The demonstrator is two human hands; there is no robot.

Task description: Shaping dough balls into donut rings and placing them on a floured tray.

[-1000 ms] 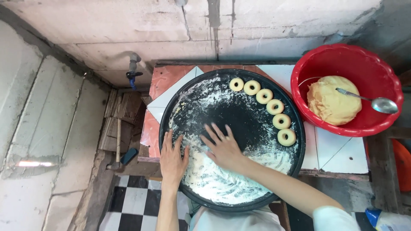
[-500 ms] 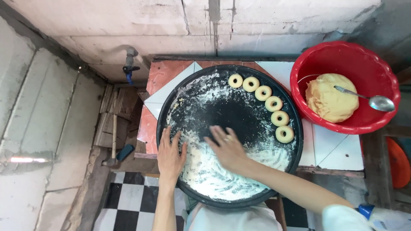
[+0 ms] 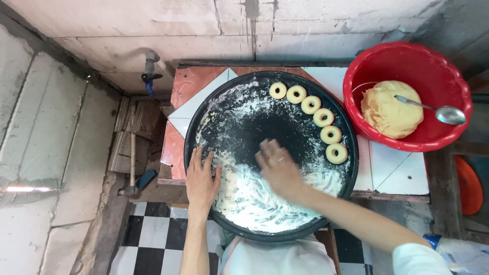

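Landmark: the round black tray (image 3: 204, 122), dusted with white flour, on a tiled desk (image 3: 397, 173).

- Far left of the tray, on the wall: a tap with a blue handle (image 3: 148, 76). Below it, beside the desk, a hammer (image 3: 131, 168) leans on stacked boards.
- Our left hand (image 3: 201, 181) lies flat on the tray's left rim, fingers spread, grip released, holding nothing. We judge it steadies the tray.
- Our right hand (image 3: 277, 168) sits palm down near the tray's centre, on the flour (image 3: 254, 198), fingers loosely open, grasping nothing. The picture is slightly blurred here. Flour is thick in the tray's near half and thin, almost bare black, at the centre.
- Along the tray's upper right rim: six dough rings (image 3: 311, 105) in a curved row, close together, some perhaps touching.
- Right of the tray, touching or just beside it: a red basin (image 3: 407, 61) with a lump of yellow dough (image 3: 389, 112) and a metal spoon (image 3: 448, 114) resting on the dough and the basin rim.

Step in hand, as we judge it: spreading flour over the tray. The next move calls for a flat, light sweep toward the bare centre, keeping clear of the rings.
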